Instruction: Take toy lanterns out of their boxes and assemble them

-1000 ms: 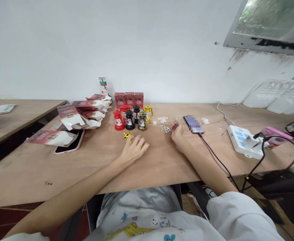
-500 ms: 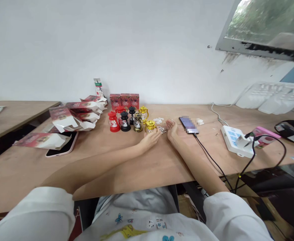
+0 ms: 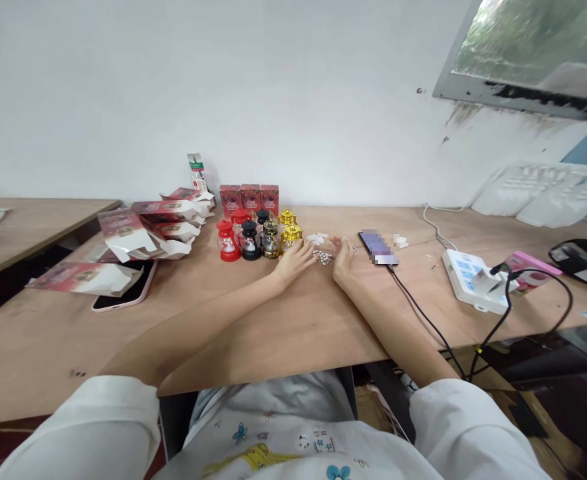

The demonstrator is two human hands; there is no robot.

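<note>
A row of small toy lanterns stands at the back middle of the wooden table [image 3: 283,327]: red [image 3: 225,241], black [image 3: 249,240], dark gold [image 3: 270,239] and bright gold [image 3: 292,235]. My left hand [image 3: 293,259] lies on the table just in front of the bright gold lantern, fingers stretched out beside it and holding nothing. My right hand [image 3: 344,255] rests to the right, fingers curled together over a scatter of small pale pieces [image 3: 324,257]. What it pinches, if anything, is too small to make out.
Opened red and white cartons [image 3: 148,227] are piled at the left, over a phone [image 3: 123,293]. Three red boxes [image 3: 249,197] stand by the wall. A phone [image 3: 377,247] on a black cable and a white power strip [image 3: 471,280] lie at the right.
My left hand picked up a gold lantern near the table's middle, carried it back and stood it with the row. It now rests open beside it. My right hand barely moved.
</note>
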